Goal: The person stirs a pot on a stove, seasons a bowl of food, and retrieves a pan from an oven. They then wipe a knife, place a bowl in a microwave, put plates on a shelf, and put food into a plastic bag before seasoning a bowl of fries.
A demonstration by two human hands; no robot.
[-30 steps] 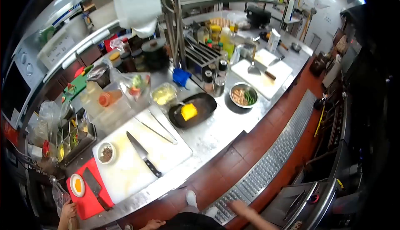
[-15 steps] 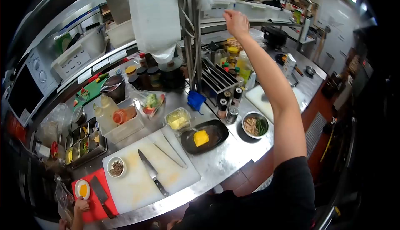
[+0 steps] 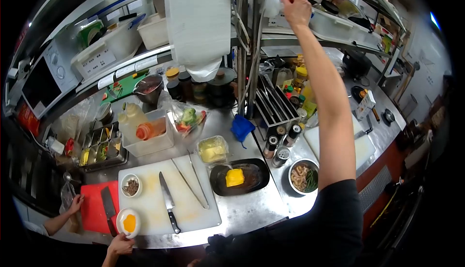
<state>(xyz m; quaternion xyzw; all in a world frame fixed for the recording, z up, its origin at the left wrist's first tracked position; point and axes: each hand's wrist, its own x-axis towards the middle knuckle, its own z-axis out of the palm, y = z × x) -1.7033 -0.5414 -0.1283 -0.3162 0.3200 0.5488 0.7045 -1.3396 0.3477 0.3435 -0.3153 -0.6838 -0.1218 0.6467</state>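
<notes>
My right hand [image 3: 296, 9] is raised high, fingers pinched together. The fingertips appear near a clear plastic bag [image 3: 272, 0]; anything in the pinch is too small to make out. On the counter below, a black oval dish [image 3: 256, 180] holds a yellow square piece of food [image 3: 235, 177]. Beside it is a clear tub [image 3: 213, 149] with pale yellow contents. A small skin-coloured patch at the bottom edge may be my left hand [image 3: 193, 263]; its fingers are hidden. A knife [image 3: 167, 194] and long tweezers [image 3: 193, 184] lie on the white cutting board [image 3: 145, 213].
A co-worker's hand [image 3: 121, 245] holds a white bowl [image 3: 135, 227] with yellow contents; another hand [image 3: 76, 204] touches the red board [image 3: 92, 197], where a cleaver [image 3: 108, 204] lies. Pepper mills [image 3: 271, 146] and a steel bowl [image 3: 302, 189] stand at right. A shelf [image 3: 324, 44] runs overhead.
The view has shifted. My right hand stays raised and pinched, appearing closer to the hanging plastic. The co-worker's bowl moved right from the red board to the white board's corner.
</notes>
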